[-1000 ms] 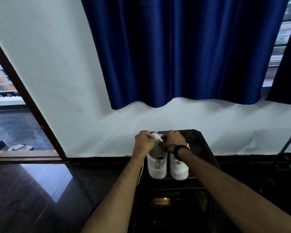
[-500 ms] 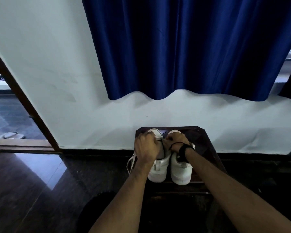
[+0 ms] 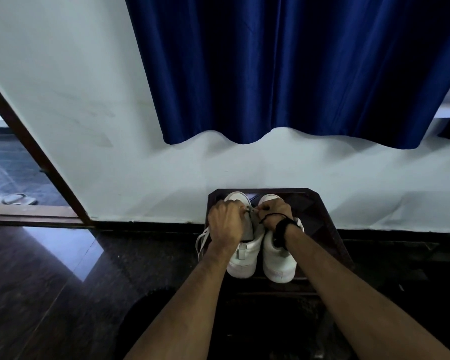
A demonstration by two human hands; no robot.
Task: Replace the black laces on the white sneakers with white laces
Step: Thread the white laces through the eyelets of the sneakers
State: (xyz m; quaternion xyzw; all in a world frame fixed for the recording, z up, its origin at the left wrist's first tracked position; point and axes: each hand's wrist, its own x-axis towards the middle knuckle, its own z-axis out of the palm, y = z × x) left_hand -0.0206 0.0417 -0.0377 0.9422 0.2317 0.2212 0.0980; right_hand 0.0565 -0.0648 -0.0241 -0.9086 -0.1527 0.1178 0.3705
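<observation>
Two hands work at the left sneaker (image 3: 243, 252) on a dark table (image 3: 320, 203): left hand (image 3: 225, 224) and right hand (image 3: 272, 214) each pinch white lace (image 3: 202, 241) above its tongue. Judged step: threading its upper eyelets. Next, feeding the tip through needs a steady pinch.

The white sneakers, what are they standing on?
Both white sneakers stand side by side on a small dark wooden table by the wall. The tabletop right under their soles is covered, so nothing there shows.

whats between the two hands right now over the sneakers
In the head view, the left sneaker's grey tongue rises between the left hand and right hand; their fingertips nearly meet at its top.
</observation>
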